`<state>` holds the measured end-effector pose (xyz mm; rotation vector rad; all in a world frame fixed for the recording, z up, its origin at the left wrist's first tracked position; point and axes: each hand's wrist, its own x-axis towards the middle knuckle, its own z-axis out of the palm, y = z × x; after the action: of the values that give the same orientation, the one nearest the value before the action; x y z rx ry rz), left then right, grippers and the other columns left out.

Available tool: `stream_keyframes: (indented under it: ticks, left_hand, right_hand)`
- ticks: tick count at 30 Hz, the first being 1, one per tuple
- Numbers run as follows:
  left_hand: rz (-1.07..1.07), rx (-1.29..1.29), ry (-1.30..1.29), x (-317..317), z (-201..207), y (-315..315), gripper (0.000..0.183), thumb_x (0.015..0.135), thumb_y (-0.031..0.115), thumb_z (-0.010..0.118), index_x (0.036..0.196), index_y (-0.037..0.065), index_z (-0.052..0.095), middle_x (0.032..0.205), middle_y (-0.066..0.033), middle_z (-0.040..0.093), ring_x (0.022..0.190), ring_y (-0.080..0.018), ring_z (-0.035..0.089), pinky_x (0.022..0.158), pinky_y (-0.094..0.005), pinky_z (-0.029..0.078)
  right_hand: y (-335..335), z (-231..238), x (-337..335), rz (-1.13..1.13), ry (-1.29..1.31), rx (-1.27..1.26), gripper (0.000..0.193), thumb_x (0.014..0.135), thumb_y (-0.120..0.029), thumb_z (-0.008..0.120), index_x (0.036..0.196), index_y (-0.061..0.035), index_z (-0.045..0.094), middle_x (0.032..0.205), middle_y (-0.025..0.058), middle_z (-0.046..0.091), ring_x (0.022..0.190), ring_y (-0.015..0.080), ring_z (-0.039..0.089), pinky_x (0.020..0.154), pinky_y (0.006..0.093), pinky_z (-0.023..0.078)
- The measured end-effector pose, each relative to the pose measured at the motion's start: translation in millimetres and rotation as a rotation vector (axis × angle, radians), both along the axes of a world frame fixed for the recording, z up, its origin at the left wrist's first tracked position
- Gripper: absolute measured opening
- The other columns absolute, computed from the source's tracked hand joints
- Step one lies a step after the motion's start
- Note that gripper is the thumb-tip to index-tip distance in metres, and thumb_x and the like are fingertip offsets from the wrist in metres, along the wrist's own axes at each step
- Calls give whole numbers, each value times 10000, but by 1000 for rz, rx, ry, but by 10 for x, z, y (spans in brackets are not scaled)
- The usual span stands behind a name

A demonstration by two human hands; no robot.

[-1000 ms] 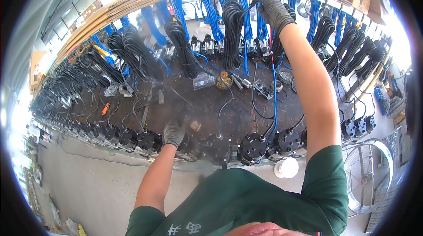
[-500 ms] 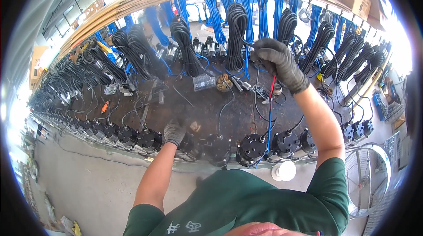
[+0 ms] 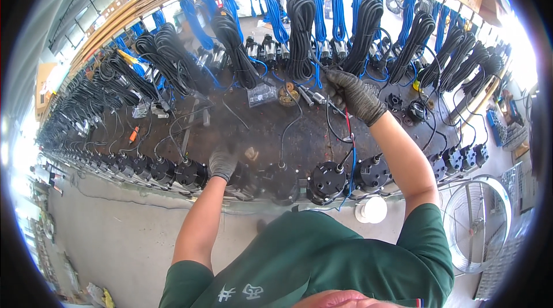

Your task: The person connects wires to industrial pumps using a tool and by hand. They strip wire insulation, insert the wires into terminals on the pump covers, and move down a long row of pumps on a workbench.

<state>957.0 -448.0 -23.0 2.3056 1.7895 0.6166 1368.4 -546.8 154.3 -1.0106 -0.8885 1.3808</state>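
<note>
My right hand [image 3: 356,98], in a dark grey work glove, is over the bench's right-middle part with its fingers curled round a black cable [image 3: 321,65]. This cable leads up toward a hanging black cable coil [image 3: 301,31]. Just below the hand run a red wire [image 3: 348,121] and a blue wire [image 3: 352,161], down toward a black-topped motor [image 3: 328,181] on the front edge. My left hand [image 3: 223,162], also gloved, is low over the bench's front, beside another black motor top [image 3: 191,174]. A hazy smear hides its fingertips, so I cannot make out their grip.
Rows of black and blue cable coils [image 3: 340,11] hang along the back rail. On the dark bench [image 3: 230,126] lie a bowl of brass-coloured parts [image 3: 288,95], a clear plastic bag [image 3: 262,95] and an orange-handled tool [image 3: 134,134]. A white spool [image 3: 371,210] and a large fan [image 3: 478,224] stand at right.
My right hand has come down and nearer to me, uncovering the black coil behind it. My left hand has barely moved. The whole view has shifted slightly.
</note>
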Motion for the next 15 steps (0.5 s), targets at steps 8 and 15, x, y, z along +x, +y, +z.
stream_keyframes:
  ticks: [8, 15]
  left_hand:
    - [-29, -67, 5, 32, 154, -55, 584, 940, 583, 472, 1069, 64, 707, 1027, -241, 698, 975, -419, 665, 851, -509, 515]
    - [-49, 22, -54, 55, 152, -73, 457, 970, 455, 558, 1094, 37, 690, 1026, -223, 707, 990, -428, 654, 859, -500, 509]
  right_hand:
    - [-2, 8, -125, 93, 84, 142, 191, 980, -211, 635, 1104, -71, 596, 833, 28, 644, 637, 95, 621, 473, 218, 423]
    - [42, -88, -127, -26, 85, 174, 317, 987, -169, 611, 1273, -39, 566, 882, 33, 660, 631, 79, 591, 484, 207, 423]
